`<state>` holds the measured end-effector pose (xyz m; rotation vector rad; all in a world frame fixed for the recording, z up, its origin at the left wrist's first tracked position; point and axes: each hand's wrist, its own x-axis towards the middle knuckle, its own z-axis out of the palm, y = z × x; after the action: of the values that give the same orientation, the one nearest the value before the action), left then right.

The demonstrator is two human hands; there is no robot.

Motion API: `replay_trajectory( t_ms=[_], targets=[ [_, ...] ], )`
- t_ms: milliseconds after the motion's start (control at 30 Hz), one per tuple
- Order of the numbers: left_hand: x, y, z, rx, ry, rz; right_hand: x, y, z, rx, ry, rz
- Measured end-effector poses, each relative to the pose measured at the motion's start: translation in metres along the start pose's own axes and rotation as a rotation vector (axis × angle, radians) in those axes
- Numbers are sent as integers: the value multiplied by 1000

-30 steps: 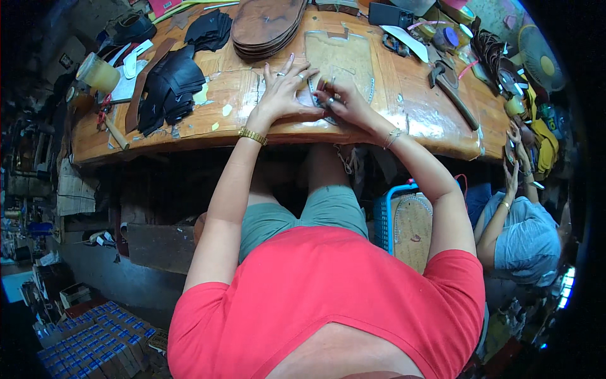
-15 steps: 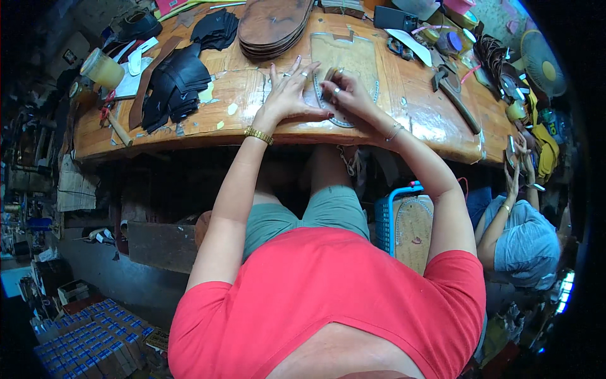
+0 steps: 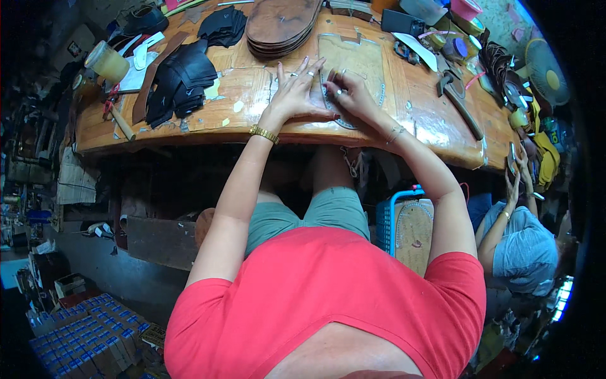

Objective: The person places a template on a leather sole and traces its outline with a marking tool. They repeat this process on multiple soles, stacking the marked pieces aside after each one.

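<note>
Both hands pressed on a flat piece at the near edge of the bench

I see black leather pieces at the left — then my left hand, fingers spread flat on the wooden bench; my right hand has its fingers bunched on the pale sole-shaped pattern, with a hammer further right.

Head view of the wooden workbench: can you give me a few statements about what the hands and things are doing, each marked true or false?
1. Both hands, left hand and right hand, rest on the wooden workbench. True.
2. The stack of brown soles lies under the hands. False: it lies beyond them.
3. The black leather pieces lie left of the left hand. True.
4. The hammer is in the right hand. False: it lies apart, to the right.
</note>
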<state>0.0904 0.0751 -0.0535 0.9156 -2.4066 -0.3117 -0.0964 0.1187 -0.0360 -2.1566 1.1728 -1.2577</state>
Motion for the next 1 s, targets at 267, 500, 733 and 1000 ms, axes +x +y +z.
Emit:
replay_trajectory(
  t_ms=[267,500,733,1000],
  targets=[
    [0,5,-3,-11,11,15,7,29,-3,516,-12,337],
    [-1,-1,-1,-10,-10,0,7,14,1,-230,-66,-227],
    [0,9,-7,-12,-32,-26,11,26,1,370,12,316],
    [0,8,-6,-6,-27,-12,12,28,4,-2,0,169]
  ],
)
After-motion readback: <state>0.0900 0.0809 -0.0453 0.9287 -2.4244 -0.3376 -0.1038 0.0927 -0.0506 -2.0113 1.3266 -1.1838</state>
